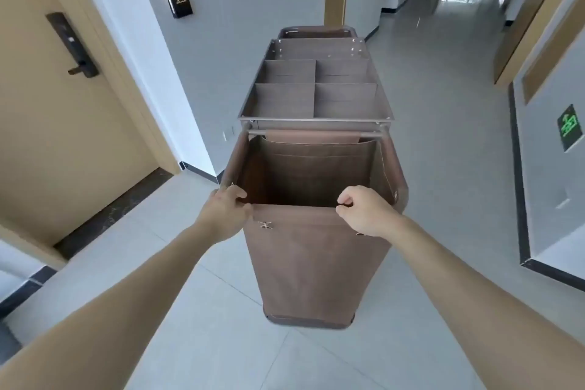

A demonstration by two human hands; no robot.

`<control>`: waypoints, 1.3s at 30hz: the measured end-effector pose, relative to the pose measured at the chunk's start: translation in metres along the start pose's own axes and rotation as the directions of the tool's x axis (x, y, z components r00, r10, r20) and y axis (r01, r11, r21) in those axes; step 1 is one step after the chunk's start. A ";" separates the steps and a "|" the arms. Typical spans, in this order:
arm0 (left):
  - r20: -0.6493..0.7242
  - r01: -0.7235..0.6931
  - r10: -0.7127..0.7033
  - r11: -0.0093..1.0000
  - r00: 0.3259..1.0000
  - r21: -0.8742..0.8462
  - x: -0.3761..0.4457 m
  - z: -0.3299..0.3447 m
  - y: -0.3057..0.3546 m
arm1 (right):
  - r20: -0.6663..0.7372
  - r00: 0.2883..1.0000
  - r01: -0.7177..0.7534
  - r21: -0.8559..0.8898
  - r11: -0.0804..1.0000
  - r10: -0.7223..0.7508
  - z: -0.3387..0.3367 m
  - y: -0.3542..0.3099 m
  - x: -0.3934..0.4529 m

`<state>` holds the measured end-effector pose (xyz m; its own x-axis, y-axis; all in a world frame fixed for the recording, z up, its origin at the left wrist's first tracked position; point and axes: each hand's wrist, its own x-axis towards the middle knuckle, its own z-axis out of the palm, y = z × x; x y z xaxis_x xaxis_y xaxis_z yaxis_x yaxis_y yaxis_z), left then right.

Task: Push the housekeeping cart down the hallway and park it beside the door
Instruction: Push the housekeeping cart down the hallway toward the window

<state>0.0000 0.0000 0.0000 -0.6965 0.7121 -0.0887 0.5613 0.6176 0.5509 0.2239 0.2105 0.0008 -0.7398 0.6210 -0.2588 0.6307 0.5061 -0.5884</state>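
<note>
You are standing behind the housekeeping cart (pixel 316 149), and both arms are reaching forward to its near end. Your left hand (pixel 226 212) is gripping the near rim of the brown linen bag (pixel 304 263) at its left corner, fingers curled over the edge; your right hand (pixel 364 214) is pinching the same rim towards the right, thumb and fingers closed on the fabric. The cart is standing on the tiled floor (pixel 221 342) with its long axis running straight away from you down the hallway, the divided top tray (pixel 316 89) lying beyond the bag. The door (pixel 63 104) with the dark handle lock (pixel 74 46) is sitting to your left, about level with the bag. Parking will likely mean swinging the cart leftward; your left hand is lying nearer the door side.
</note>
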 end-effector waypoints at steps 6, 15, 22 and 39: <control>0.132 -0.251 0.217 0.895 0.967 0.368 0.035 0.029 0.004 | -0.112 0.989 0.044 -0.406 0.913 -0.097 0.022 0.017 0.004; -0.256 -0.349 0.468 0.849 0.846 0.398 0.065 0.050 -0.019 | -0.270 0.939 0.054 -0.500 0.864 -0.215 0.017 0.035 0.030; -0.212 -0.327 0.423 0.868 0.881 0.372 0.102 0.038 -0.025 | -0.505 0.847 -0.133 -0.505 0.853 -0.167 0.030 0.022 0.062; -0.272 -0.363 0.512 0.817 0.815 0.448 0.236 -0.035 -0.135 | -0.648 0.741 -0.121 -0.392 0.912 -0.180 0.099 -0.082 0.176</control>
<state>-0.2561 0.0729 -0.0662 -0.4019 0.8053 0.4358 0.9119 0.3954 0.1103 0.0188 0.2191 -0.0721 -0.5093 0.7567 0.4100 0.7568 0.6206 -0.2052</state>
